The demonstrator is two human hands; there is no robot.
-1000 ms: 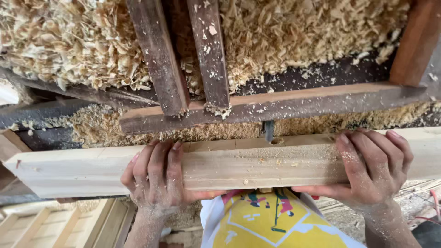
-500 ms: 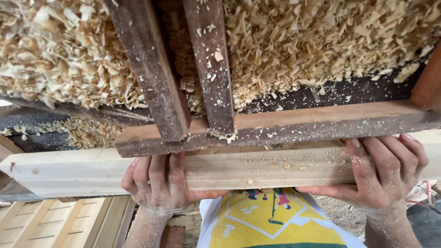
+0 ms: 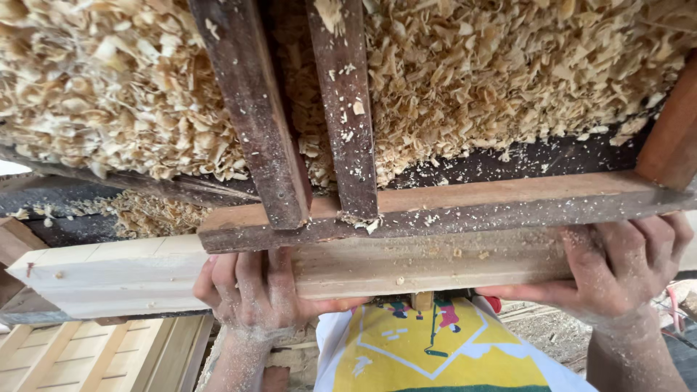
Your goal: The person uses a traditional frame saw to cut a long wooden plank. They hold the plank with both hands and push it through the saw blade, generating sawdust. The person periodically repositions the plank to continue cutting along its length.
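Note:
A long pale wooden plank [image 3: 123, 276] lies across the view, dusted with sawdust. My left hand [image 3: 254, 294] grips it near the middle, fingers over the top and thumb beneath. My right hand [image 3: 617, 265] grips the same plank further right, fingers curled over its far edge. Just beyond the plank runs a brown wooden rail [image 3: 465, 207] that partly covers its far edge and my fingertips. Two dark wooden bars [image 3: 341, 109] run away from the rail.
A thick heap of wood shavings [image 3: 508, 72] covers the bench behind the bars. A slatted pale wood frame [image 3: 80, 356] lies low at the left. My yellow and white shirt [image 3: 435, 356] shows beneath the plank.
The plank and both hands have slid forward under the brown rail, which now hides the fingertips. The view has moved closer to the bench.

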